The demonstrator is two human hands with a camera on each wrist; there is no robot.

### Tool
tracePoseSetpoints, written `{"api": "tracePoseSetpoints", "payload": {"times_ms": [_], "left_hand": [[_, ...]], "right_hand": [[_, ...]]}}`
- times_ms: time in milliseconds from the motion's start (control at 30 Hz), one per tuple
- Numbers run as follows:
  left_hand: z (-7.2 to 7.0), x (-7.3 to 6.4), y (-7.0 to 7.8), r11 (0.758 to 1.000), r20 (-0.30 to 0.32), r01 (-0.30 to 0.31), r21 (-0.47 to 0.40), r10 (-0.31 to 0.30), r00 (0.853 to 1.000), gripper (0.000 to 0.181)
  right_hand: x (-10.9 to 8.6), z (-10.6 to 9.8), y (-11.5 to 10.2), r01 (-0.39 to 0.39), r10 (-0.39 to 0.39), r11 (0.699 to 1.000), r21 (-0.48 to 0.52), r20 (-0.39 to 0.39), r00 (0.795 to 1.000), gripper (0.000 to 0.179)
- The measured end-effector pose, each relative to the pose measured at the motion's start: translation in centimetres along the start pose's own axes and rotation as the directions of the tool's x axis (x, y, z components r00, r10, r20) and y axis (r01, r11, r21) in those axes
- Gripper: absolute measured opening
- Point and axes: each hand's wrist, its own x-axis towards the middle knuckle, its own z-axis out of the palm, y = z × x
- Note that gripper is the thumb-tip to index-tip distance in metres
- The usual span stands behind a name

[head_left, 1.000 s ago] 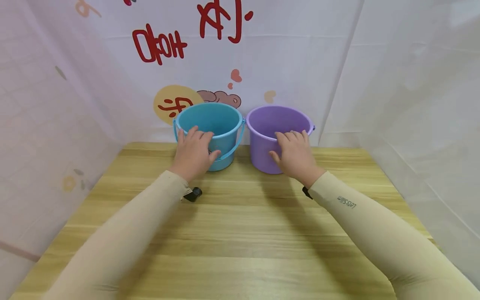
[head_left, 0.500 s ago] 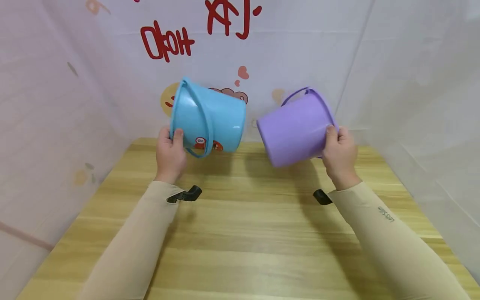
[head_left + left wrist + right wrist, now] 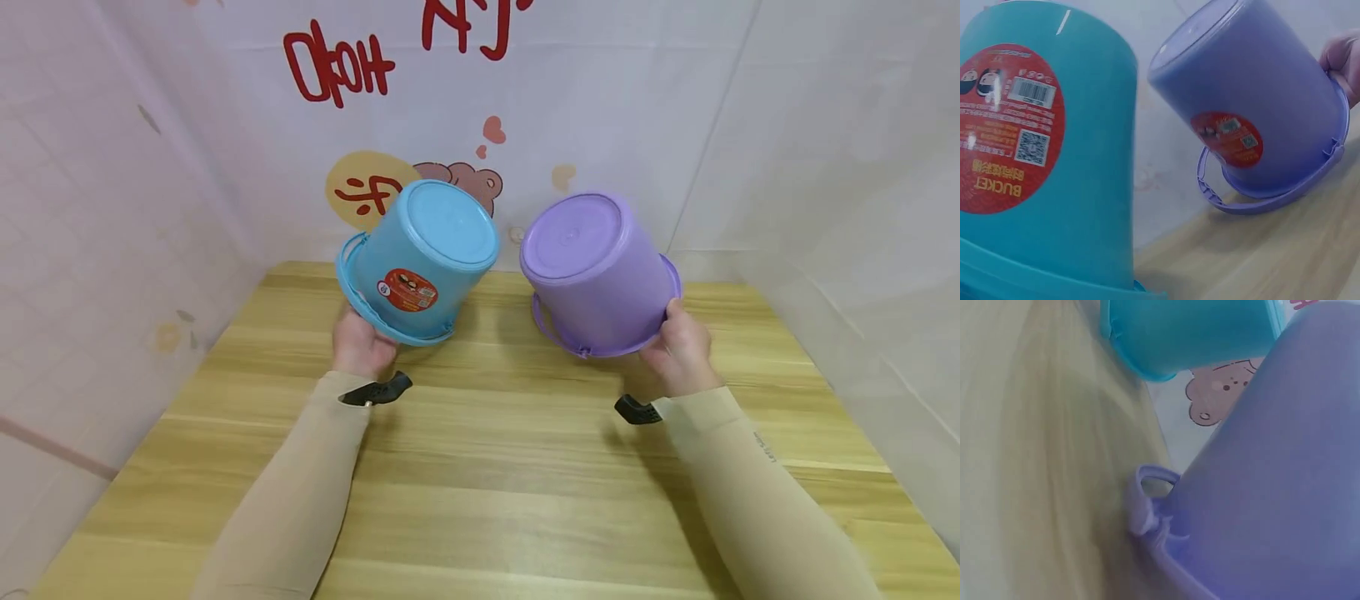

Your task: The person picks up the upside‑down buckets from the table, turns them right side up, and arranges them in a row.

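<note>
My left hand (image 3: 362, 346) grips the rim of a blue bucket (image 3: 420, 258), which is tipped nearly upside down with its base up and towards the right. A red label on its side shows in the left wrist view. By its rim my right hand (image 3: 681, 350) holds a purple bucket (image 3: 600, 283), also turned over, its base leaning left. Its loose handle (image 3: 1247, 203) hangs just above the table. Some fingers of both hands are hidden behind the rims. The two buckets are apart, with their bases facing inward.
A wood-grain table (image 3: 480, 483) lies under both buckets. Behind it hangs a white printed sheet (image 3: 600, 108) with red characters and a bear, and pale sheets close off both sides. A black wrist mount (image 3: 378, 390) sits at the left cuff, with another mount (image 3: 637, 409) at the right.
Both buckets stood upright at the back with my hands on their front rims. Since then my hands have gripped and lifted them, tipped them sideways, and turned them over.
</note>
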Motion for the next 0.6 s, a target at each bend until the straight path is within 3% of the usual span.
{"api": "tracePoseSetpoints", "payload": {"times_ms": [133, 233, 367, 500, 600], "left_hand": [[-1.1, 0.6, -0.6, 0.998, -0.032, 0.042, -0.051, -0.044, 0.999, 0.034], [-1.8, 1.0, -0.9, 0.995, -0.095, 0.072, -0.072, -0.079, 0.992, 0.027], [-2.5, 1.3, -1.3, 0.993, -0.186, 0.104, -0.048, -0.111, 0.976, 0.022], [-3.1, 1.3, -1.8, 0.996, -0.259, 0.088, -0.003, -0.086, 0.962, 0.027], [-3.3, 1.3, -2.1, 0.991, -0.270, 0.109, 0.076, -0.084, 0.959, 0.032]], "right_hand": [[0.9, -1.0, 0.5, -0.068, 0.065, 0.993, 0.093, 0.031, 0.997, 0.038], [1.5, -1.5, 1.0, -0.108, 0.103, 0.990, 0.090, 0.050, 0.993, 0.036], [2.1, -2.1, 1.8, -0.140, 0.142, 0.989, -0.038, 0.050, 0.989, 0.042], [2.4, -2.9, 2.7, -0.164, 0.169, 0.965, -0.203, 0.007, 0.986, 0.043], [2.5, -3.4, 3.2, -0.162, 0.167, 0.942, -0.294, -0.008, 0.986, 0.040]]}}
